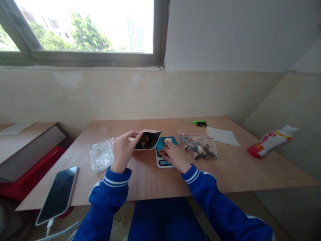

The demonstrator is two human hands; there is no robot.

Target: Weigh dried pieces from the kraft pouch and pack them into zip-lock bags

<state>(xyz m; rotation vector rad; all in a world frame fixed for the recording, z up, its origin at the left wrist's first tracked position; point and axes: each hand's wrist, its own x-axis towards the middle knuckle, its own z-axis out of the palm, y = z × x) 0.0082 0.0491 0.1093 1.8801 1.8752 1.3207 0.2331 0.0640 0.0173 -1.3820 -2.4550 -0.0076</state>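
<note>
My left hand (126, 147) is closed on the near-left rim of a paper pouch (156, 134), thumb at its mouth. The pouch tilts so its dark lining shows, with brown dried pieces (144, 140) inside. Right beside it, a white kitchen scale (162, 164) with a blue top lies on the table. My right hand (173, 154) is over the scale, fingers curled down onto brown dried slices (162, 152); the fingers partly hide them. A pale slice (167, 140) lies on the scale beyond my fingertips. The digits on the scale's display are too small to read.
Zip bags of dark and pale dried pieces (200, 149) lie right of the scale. Behind are screwdrivers (200, 123) and white paper (223, 136). A red-and-white bottle (272, 142) stands far right. Clear plastic bags (101, 155) and a plugged-in phone (59, 194) are at left.
</note>
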